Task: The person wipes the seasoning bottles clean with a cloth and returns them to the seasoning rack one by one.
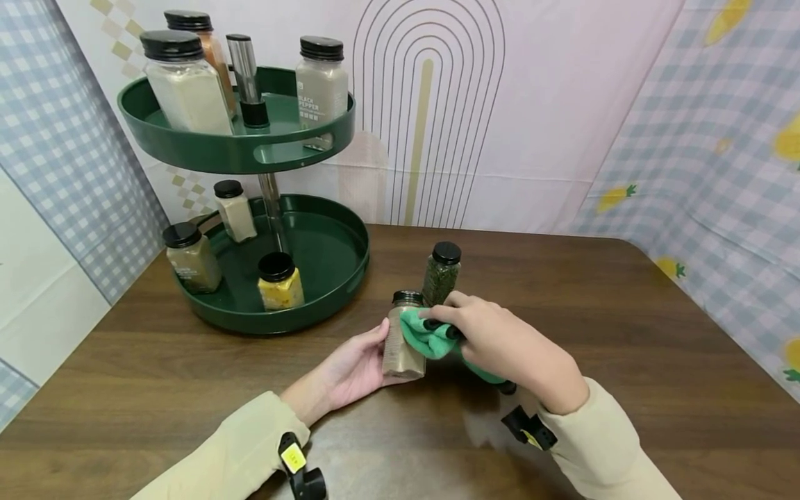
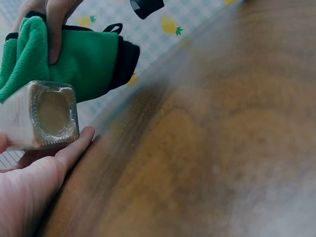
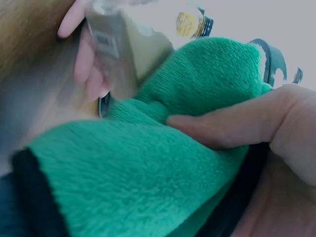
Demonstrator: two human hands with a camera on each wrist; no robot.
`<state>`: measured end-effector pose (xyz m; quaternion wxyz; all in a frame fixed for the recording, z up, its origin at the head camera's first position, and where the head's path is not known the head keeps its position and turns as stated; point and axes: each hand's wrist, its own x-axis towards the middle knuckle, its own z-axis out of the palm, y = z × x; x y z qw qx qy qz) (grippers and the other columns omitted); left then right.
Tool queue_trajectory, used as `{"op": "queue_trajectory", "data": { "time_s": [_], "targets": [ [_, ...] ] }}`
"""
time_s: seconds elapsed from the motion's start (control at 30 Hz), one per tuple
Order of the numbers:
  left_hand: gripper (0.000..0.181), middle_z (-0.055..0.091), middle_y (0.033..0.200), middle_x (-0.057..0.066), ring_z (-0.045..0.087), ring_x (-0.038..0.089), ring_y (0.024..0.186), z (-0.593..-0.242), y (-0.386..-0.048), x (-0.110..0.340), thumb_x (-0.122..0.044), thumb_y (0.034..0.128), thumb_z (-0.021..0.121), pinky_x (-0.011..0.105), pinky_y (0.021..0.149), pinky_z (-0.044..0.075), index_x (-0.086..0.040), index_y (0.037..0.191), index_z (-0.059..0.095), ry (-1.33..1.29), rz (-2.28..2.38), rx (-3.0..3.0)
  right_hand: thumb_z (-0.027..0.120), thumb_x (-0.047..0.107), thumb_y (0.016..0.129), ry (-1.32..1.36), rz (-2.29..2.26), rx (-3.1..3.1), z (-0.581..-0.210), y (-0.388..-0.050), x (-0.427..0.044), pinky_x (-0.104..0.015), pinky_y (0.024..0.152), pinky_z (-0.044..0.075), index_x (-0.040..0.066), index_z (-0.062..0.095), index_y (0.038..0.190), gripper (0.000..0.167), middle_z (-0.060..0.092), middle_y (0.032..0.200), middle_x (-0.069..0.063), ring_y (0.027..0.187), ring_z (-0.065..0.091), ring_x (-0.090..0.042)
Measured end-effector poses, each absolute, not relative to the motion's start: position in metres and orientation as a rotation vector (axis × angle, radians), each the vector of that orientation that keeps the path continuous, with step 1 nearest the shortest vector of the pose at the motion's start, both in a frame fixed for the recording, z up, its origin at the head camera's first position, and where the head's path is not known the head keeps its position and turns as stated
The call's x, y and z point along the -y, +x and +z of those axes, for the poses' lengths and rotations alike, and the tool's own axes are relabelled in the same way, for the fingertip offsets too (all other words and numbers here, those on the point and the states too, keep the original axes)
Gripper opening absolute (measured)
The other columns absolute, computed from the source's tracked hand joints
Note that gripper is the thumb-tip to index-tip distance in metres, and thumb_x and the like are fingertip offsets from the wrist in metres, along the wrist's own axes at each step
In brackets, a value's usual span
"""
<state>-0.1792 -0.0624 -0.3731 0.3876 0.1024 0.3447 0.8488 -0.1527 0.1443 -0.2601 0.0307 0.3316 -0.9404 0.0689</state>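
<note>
My left hand [image 1: 354, 366] holds a clear spice jar [image 1: 403, 347] of beige powder with a black lid, tilted a little above the table. In the left wrist view the jar's bottom [image 2: 54, 112] faces the camera. With thumb and fingers my right hand [image 1: 494, 337] grips a green cloth [image 1: 431, 337] with black edging, which touches the jar's right side. The right wrist view shows the thumb pressing into the folded cloth [image 3: 163, 163]. Just behind them stands a jar of green dried herbs [image 1: 440, 278] with a black lid.
A two-tier dark green turntable [image 1: 337, 295] stands at the left. Its lower tier bears a yellow-labelled jar [image 1: 281, 288] and two other jars; a black pepper jar [image 1: 321, 90] and two larger jars sit above. The wooden table [image 1: 594, 305] reaches patterned cloth walls.
</note>
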Motion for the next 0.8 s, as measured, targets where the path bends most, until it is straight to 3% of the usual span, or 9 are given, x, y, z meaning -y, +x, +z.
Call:
{"op": "queue_trajectory", "data": {
  "time_s": [0.27,0.5,0.63,0.8],
  "targets": [
    [0.056,0.042,0.135,0.008,0.05,0.016,0.117,-0.373,-0.18,0.062,-0.038,0.1023,0.019,0.049,0.112,0.019,-0.008,0.149,0.006,0.261,2.145,-0.877,0.06,-0.011,0.073,1.092,0.113,3.026,-0.252,-0.133,-0.134,-0.027,0.059,0.041,0.019,0.065,0.11,0.048,0.052,0.084,0.002,0.067,0.048,-0.013],
    [0.055,0.053,0.128,0.006,0.054,0.015,0.115,-0.374,-0.18,0.064,-0.038,0.1022,0.017,0.038,0.102,0.037,-0.011,0.149,0.007,0.325,2.135,-0.859,0.053,-0.014,0.075,1.303,0.24,3.029,-0.242,-0.129,-0.143,-0.023,0.067,0.042,0.028,0.064,0.111,0.057,0.054,0.091,0.008,0.075,0.049,-0.008],
    [0.055,0.056,0.124,0.005,0.055,0.019,0.114,-0.375,-0.18,0.064,-0.036,0.1023,0.014,0.044,0.103,0.038,-0.01,0.149,0.006,0.368,2.147,-0.838,0.049,-0.014,0.077,1.113,0.284,2.923,-0.24,-0.137,-0.153,-0.024,0.065,0.04,0.025,0.063,0.115,0.056,0.054,0.091,0.007,0.072,0.047,-0.009],
    [0.051,0.047,0.136,0.01,0.051,0.023,0.12,-0.375,-0.18,0.064,-0.034,0.1025,0.011,0.051,0.106,0.032,-0.015,0.15,0.008,0.384,2.134,-0.846,0.051,-0.012,0.079,0.9,0.254,2.83,-0.25,-0.15,-0.153,-0.029,0.065,0.044,0.021,0.06,0.122,0.054,0.058,0.098,-0.002,0.076,0.053,-0.015]
  ]
}}
